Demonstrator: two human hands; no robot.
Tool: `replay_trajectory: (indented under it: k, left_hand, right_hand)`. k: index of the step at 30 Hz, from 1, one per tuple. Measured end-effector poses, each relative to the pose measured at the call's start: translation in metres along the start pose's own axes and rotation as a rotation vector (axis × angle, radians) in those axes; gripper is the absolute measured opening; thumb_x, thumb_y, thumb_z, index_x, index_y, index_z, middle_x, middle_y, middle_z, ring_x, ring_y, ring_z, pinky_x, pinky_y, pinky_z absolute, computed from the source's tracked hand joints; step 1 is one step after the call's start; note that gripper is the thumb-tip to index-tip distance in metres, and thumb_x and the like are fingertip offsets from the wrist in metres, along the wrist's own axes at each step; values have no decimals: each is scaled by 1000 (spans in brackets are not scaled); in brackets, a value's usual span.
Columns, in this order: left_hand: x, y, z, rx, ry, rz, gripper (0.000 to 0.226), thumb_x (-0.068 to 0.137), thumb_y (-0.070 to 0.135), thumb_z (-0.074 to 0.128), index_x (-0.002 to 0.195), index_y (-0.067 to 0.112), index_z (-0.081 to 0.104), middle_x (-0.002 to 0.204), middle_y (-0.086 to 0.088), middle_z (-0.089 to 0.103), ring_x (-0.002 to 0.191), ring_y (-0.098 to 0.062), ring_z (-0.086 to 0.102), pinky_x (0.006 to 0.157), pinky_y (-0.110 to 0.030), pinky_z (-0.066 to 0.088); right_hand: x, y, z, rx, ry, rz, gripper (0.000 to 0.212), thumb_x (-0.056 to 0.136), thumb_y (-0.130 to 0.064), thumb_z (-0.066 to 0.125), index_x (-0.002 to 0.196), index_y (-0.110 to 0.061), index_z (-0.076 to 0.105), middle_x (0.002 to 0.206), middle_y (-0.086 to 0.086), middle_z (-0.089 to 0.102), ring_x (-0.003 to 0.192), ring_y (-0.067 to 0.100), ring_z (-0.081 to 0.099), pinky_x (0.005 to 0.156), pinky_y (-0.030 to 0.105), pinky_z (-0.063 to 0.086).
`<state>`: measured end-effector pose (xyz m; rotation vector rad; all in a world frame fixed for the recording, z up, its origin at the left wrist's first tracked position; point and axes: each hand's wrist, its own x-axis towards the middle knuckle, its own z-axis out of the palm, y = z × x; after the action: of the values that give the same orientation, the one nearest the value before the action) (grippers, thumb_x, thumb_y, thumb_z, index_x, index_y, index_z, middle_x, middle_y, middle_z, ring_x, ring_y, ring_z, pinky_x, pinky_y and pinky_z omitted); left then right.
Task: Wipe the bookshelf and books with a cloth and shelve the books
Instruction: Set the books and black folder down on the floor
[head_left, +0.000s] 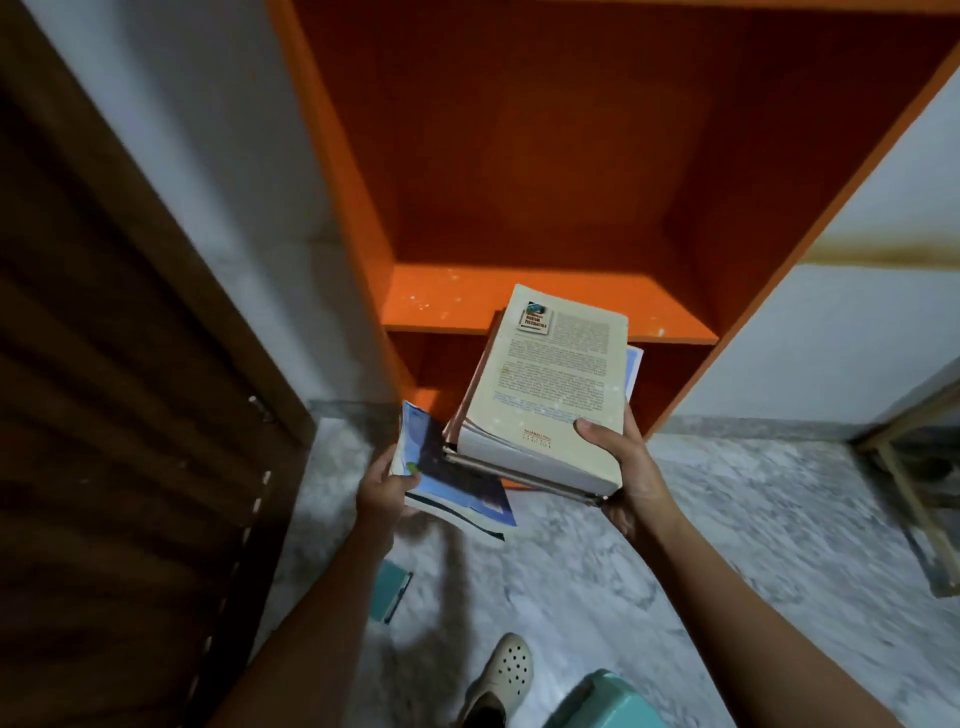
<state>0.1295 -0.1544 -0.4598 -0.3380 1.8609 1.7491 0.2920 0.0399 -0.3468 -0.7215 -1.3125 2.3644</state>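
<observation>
An orange bookshelf (519, 299) stands against the white wall, its lit shelf board bare and speckled with dust. My right hand (626, 467) grips a stack of books (550, 384) from the near end, thumb on the cream back cover of the top book. The stack is held in the air in front of the shelf's lower opening. My left hand (382, 486) holds a blue-covered book (452, 483) that tilts down to the left, partly tucked under the stack. No cloth is visible.
A dark wooden door (119, 415) fills the left side. The floor is grey marble (727, 545), with a teal book (392, 590) lying on it. My foot in a beige clog (506, 673) and a teal plastic object (602, 701) are near the bottom. A wooden frame (914, 493) stands at right.
</observation>
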Motion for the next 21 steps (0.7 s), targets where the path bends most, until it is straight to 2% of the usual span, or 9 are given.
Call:
replay_trajectory:
  k: [1, 3, 6, 9, 11, 14, 16, 18, 21]
  left_hand:
    - [-9, 1, -17, -15, 38, 16, 55, 78, -14, 61, 129, 7, 54, 111, -12, 60, 94, -30, 56, 89, -47, 49]
    - [-27, 4, -53, -6, 85, 60, 55, 74, -9, 65, 126, 7, 56, 104, -8, 59, 89, -26, 54, 76, -36, 49]
    - [-45, -8, -112, 68, 115, 93, 63, 60, 13, 67, 122, 9, 56, 105, -16, 62, 85, -30, 58, 65, -32, 47]
    - [-67, -20, -165, -55, 180, 2, 51, 82, -3, 61, 129, 9, 48, 98, -16, 60, 71, -24, 57, 48, -26, 49]
    - [-73, -35, -198, -134, 230, 19, 51, 86, -12, 51, 132, 11, 44, 99, -12, 59, 77, -23, 58, 59, -22, 52]
    - [-83, -66, -235, -154, 308, -9, 51, 86, -4, 57, 133, 12, 49, 116, -8, 62, 102, -26, 61, 82, -31, 53]
    - [-87, -90, -252, -199, 398, 5, 49, 87, -2, 60, 133, 11, 50, 120, -9, 61, 106, -26, 58, 89, -36, 51]
    - [-85, -115, -262, -211, 491, -29, 54, 83, 3, 68, 133, 17, 52, 128, -9, 58, 114, -31, 56, 97, -49, 47]
    - [-67, -163, -279, -233, 549, -90, 54, 82, 8, 70, 131, 21, 53, 131, -15, 56, 117, -40, 53, 97, -55, 46]
  right_hand:
    - [-8, 7, 11, -20, -26, 1, 64, 75, -9, 64, 132, -31, 45, 128, 3, 60, 114, 28, 59, 84, 48, 53]
    - [-21, 20, 35, -58, -99, 17, 65, 77, -6, 63, 134, -30, 44, 128, 2, 60, 116, 27, 59, 95, 51, 46]
    - [-35, 44, 71, -112, -196, 79, 59, 81, -2, 61, 132, -28, 46, 127, 4, 61, 115, 27, 59, 95, 50, 46]
    - [-39, 73, 103, -146, -246, 172, 54, 82, 0, 58, 127, -28, 50, 123, 4, 64, 111, 28, 61, 91, 47, 49]
    - [-35, 92, 119, -192, -282, 230, 53, 81, 0, 58, 127, -26, 51, 122, 5, 65, 109, 28, 63, 88, 45, 51]
    - [-22, 123, 132, -242, -356, 311, 53, 81, 1, 57, 128, -22, 51, 123, 7, 63, 110, 30, 62, 91, 49, 49]
    - [-9, 145, 134, -276, -388, 374, 51, 82, 1, 56, 128, -20, 50, 124, 9, 63, 112, 32, 60, 93, 50, 48]
    - [5, 165, 132, -329, -400, 420, 50, 81, -2, 59, 127, -21, 52, 123, 9, 63, 113, 33, 59, 96, 51, 46]
    - [25, 193, 124, -413, -424, 486, 49, 78, -6, 62, 124, -23, 54, 121, 8, 64, 111, 32, 61, 99, 54, 43]
